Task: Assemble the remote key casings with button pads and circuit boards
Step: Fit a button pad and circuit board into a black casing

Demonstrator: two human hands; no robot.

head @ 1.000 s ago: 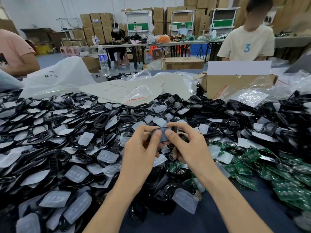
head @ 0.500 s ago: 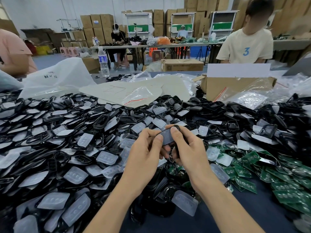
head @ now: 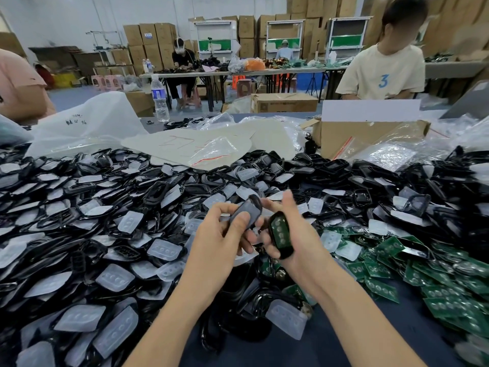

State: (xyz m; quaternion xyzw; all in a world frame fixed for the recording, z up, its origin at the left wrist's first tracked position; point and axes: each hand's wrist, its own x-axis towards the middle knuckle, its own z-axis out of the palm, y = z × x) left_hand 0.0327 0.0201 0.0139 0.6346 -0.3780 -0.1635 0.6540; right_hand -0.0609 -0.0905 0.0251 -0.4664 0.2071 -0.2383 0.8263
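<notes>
Left grip: my left hand pinches the grey cover, thumb across its near end and fingers curled behind it, so the cover stands tilted above the heap.
Right grip: my right hand cradles the black shell against the palm. My upper fingers are blurred, so I cannot tell how firmly they close on it.
Where the work is: both halves are in the air between my hands, near each other but apart. The circuit board shows green in the shell's open face.
Step, as I judge it: bringing the cover over the shell to close them.
Risk, board: the shell is tipped steeply, and if the board is not seated it could slide or lift out before the cover meets it.
Risk, alignment: the cover is held by one end only. If it comes down skewed, one edge may catch, the other stay proud, and the board get pinched.
Risk, drop: directly below lie the pile of frames and button pads and the loose boards. A dropped half would be hard to tell from the rest.
Risk, footing: there is little bare table near me for setting anything down.
</notes>
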